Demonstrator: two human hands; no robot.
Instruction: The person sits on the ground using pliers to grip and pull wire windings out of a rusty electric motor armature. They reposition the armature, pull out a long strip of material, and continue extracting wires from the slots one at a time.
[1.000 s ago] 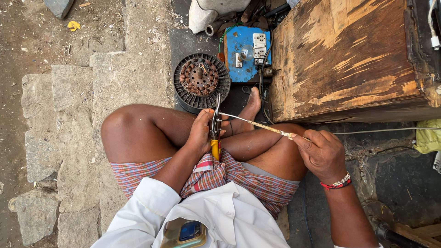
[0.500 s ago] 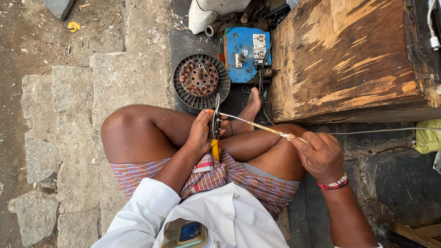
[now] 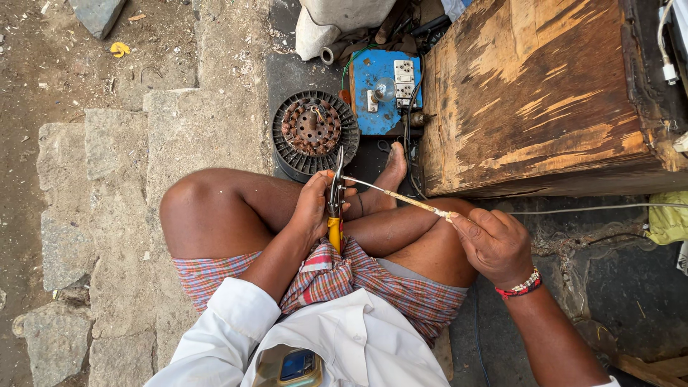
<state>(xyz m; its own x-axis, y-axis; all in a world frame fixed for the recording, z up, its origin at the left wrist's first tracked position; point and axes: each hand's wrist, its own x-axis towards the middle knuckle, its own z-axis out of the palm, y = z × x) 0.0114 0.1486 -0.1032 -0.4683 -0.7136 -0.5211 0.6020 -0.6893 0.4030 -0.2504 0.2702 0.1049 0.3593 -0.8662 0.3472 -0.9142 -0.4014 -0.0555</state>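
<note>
Over lap | left hand grips pliers | right hand pinches wire

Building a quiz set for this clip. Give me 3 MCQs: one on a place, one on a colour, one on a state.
1. Where is the round motor core?
A. on the wooden box
B. on the ground beyond the knees
C. in the lap

2. What colour is the tool's handle?
A. yellow
B. green
C. black

3. How is the thin sleeve held?
A. lying loose on the ground
B. coiled in one hand
C. stretched between the hands

Key:
1 B, it sits by the blue board, past the legs.
2 A, yellow shows below the left hand.
3 C, the right hand pinches one end, the tool meets the other.
</note>
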